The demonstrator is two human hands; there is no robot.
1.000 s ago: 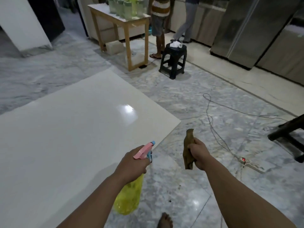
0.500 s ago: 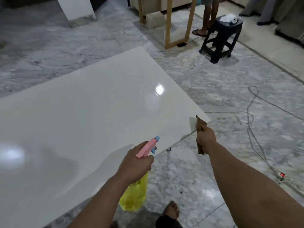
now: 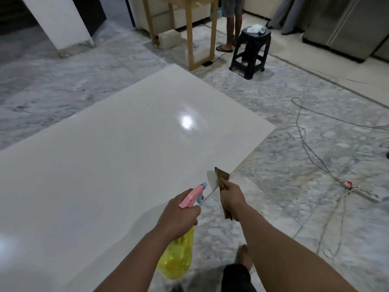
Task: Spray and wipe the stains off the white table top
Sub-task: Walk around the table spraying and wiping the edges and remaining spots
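The glossy white table top (image 3: 117, 157) fills the left and middle of the head view, with a bright light reflection near its centre. My left hand (image 3: 179, 216) grips a spray bottle (image 3: 179, 256) with a yellow body and a pink head, its blue nozzle pointing over the table's near right edge. My right hand (image 3: 231, 199) holds a folded brown cloth (image 3: 222, 178) upright just beside that edge. No stains are plain to see on the surface from here.
A black plastic stool (image 3: 250, 53) and a wooden table (image 3: 191, 32) stand beyond the far corner, with a person's legs (image 3: 231, 24) between them. Cables and a power strip (image 3: 362, 191) lie on the marble floor at right. My bare foot (image 3: 244, 258) is below.
The view has shifted so the table top sits nearer and more central. Both hands have moved in over the table's near right edge, still holding bottle and cloth.
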